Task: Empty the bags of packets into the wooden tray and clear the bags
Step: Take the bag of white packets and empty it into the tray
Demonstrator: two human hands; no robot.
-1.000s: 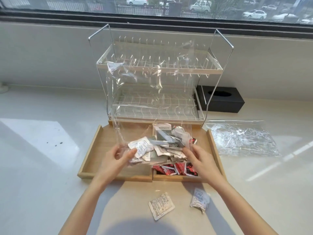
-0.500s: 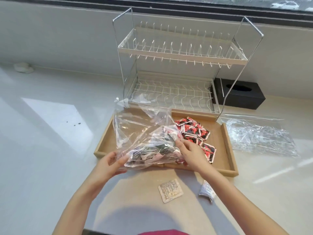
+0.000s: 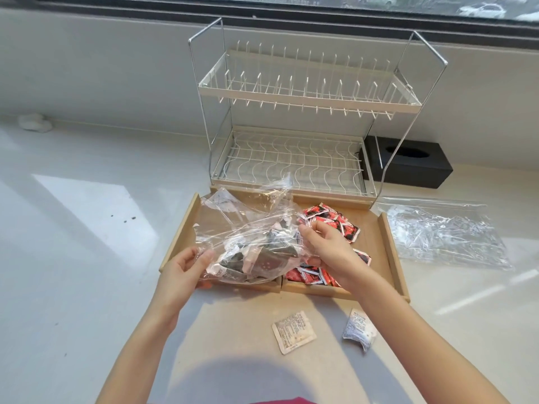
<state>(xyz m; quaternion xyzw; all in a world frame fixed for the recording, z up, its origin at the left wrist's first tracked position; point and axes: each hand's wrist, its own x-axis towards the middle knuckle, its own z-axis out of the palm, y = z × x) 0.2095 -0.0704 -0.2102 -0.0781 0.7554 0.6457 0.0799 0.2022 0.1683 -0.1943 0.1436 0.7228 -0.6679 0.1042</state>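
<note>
A clear plastic bag full of grey and white packets hangs low over the left half of the wooden tray. My left hand pinches its left edge and my right hand grips its right side. Red packets lie loose in the tray's right compartment, partly hidden by my right hand. Two white packets, one flat and one crumpled, rest on the counter in front of the tray.
A white two-tier dish rack stands right behind the tray. An empty clear bag lies flat on the counter to the right. A black tissue box sits behind the rack's right side, under the window.
The bag was held upright against the rack a second ago; it has come down and tipped over the tray's left half. The view has shifted left and lower.
</note>
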